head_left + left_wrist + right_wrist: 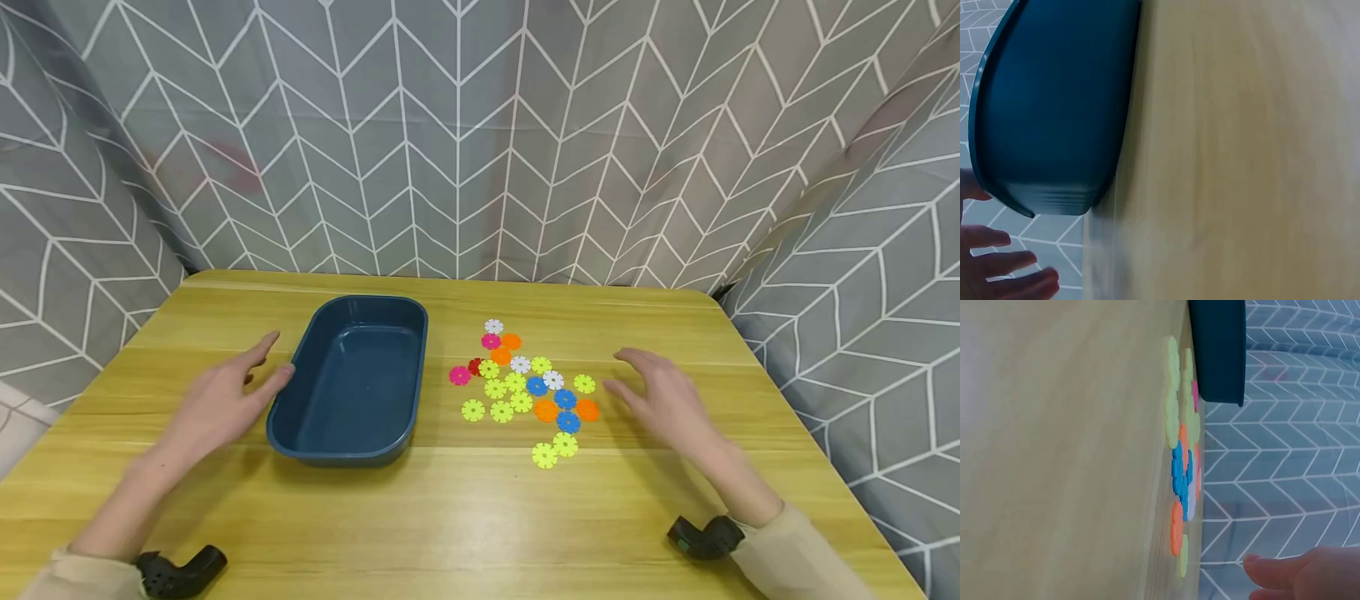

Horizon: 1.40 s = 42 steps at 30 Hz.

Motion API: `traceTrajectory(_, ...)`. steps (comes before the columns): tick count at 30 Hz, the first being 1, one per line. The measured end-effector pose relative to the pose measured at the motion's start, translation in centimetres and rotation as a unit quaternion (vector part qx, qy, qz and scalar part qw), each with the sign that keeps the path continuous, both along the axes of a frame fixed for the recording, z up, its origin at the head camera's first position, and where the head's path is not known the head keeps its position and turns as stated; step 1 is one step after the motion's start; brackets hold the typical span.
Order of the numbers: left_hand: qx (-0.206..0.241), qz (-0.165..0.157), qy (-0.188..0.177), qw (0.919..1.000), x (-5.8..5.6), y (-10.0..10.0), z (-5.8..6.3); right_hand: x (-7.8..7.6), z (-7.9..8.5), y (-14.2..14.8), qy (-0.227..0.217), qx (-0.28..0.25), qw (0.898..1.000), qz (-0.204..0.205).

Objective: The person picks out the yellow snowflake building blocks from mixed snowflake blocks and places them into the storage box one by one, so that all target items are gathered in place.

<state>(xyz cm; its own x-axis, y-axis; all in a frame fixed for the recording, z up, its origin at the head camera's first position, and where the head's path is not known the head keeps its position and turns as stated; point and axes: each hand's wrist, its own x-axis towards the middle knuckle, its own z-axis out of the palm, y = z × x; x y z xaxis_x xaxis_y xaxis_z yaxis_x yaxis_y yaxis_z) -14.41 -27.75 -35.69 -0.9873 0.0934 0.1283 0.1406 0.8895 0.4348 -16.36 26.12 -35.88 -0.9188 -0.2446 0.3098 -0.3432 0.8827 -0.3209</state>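
Note:
A dark blue plastic basin (352, 392) stands on the left half of the table, its inside bare. My left hand (228, 396) is at the basin's left rim with fingers spread; whether the thumb touches the rim I cannot tell. In the left wrist view the fingers (1010, 259) are apart and hold nothing. To the right of the basin lie several flat, notched plastic discs (521, 402) in yellow-green, orange, blue, white, pink and red. My right hand (663, 400) hovers just right of them, fingers relaxed. The right wrist view shows its thumb (1272, 570) clear of the discs (1179, 469).
The wooden table (465, 525) ends at a grey patterned curtain (450, 150) behind and at the sides. A black device (180, 572) is strapped to the left wrist and another black device (705, 537) to the right wrist.

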Motion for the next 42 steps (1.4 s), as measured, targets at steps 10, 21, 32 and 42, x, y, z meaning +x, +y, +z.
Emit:
traceTrajectory(10, 0.144, -0.021, -0.052, 0.9879, -0.1, 0.9, -0.2, -1.8, -0.7, -0.6, -0.056, -0.09, 0.994, 0.0)
traceTrajectory(21, 0.186, -0.018, -0.079, 0.9792, -0.2, 1.1, -0.7, -3.2, -2.5, -0.8, -0.123, -0.167, 0.978, -0.003)
traceTrajectory(32, 0.201, -0.019, -0.086, 0.9757, -0.5, 1.4, -0.7, -3.3, -3.4, -1.0, -0.138, -0.176, 0.975, -0.001)
traceTrajectory(42, 0.254, -0.031, -0.116, 0.9597, -0.2, 1.5, -0.5, -3.2, -3.7, -1.3, -0.126, -0.161, 0.979, 0.017)
